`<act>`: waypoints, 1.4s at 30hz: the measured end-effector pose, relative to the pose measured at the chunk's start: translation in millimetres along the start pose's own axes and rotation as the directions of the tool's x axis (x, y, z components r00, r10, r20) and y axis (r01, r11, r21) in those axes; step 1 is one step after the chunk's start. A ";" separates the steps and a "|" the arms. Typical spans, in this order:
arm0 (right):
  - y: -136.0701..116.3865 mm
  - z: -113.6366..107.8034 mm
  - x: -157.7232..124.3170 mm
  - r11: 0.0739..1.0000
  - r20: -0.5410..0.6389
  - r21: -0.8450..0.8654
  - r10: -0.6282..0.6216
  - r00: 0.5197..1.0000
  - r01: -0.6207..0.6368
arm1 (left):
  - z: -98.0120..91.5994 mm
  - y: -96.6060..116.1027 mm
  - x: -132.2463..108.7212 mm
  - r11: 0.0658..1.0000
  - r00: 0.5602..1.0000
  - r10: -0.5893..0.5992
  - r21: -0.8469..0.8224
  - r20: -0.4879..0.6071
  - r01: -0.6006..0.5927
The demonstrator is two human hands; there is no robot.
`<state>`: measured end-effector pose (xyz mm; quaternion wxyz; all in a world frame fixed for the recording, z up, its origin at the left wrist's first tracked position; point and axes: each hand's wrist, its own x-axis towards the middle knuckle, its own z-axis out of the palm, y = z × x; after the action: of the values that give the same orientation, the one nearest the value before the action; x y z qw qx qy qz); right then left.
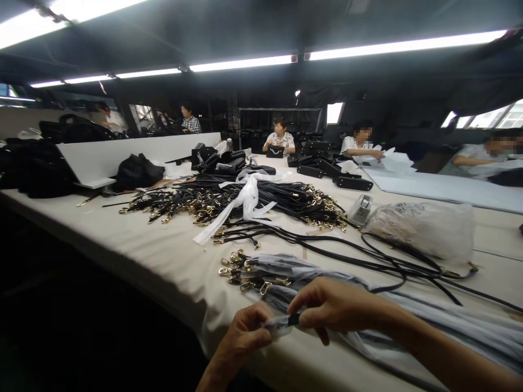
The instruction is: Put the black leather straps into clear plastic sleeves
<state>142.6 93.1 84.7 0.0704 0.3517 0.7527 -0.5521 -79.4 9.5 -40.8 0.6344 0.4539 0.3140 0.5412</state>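
Observation:
My left hand (pixel 247 332) is closed, thumb and finger pinching a piece of translucent white wrapping (pixel 278 325) over the table's near edge. Facing it, my right hand (pixel 341 305) grips a short visible stretch of black strap (pixel 293 319), which meets the wrapping between both hands. The strap's remaining length is hidden by my hand and arm. Just beyond my fingers lies a bundle of black straps in translucent wrapping (pixel 294 262), with gold clasps (pixel 235 267) sticking out at its left end. It runs to the right beneath my right forearm.
A big pile of black straps (pixel 281 198) with white strips (pixel 247 204) stands mid-table. Loose straps (pixel 327 247) curve right towards a filled plastic bag (pixel 425 228) and a small grey device (pixel 362 209). Black bags (pixel 321 169) and several people are farther back. A white divider (pixel 139 155) stands left.

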 end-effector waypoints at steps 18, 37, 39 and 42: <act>18.3 -13.8 -0.1 0.981 -0.181 -0.163 0.073 0.981 -0.104 | -7.6 13.9 -9.7 0.825 0.989 0.080 0.565 -0.127 0.006; -14.8 17.4 -19.3 0.967 -0.109 -0.249 0.015 0.994 -0.042 | -7.4 9.9 -13.7 0.951 0.994 -0.103 0.287 -0.045 0.112; -12.2 19.6 -17.3 0.967 -0.151 -0.248 0.022 0.988 -0.059 | -10.4 11.9 -16.5 0.941 0.993 -0.111 0.315 -0.047 0.121; -13.7 27.2 -15.6 0.955 -0.179 -0.296 -0.037 0.983 -0.018 | -9.5 16.8 -19.4 0.916 0.989 -0.125 0.375 -0.074 0.144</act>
<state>138.1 60.2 92.8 0.0504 0.3828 0.8319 -0.3986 -98.8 -7.1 -30.9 0.5627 0.5318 0.4585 0.4363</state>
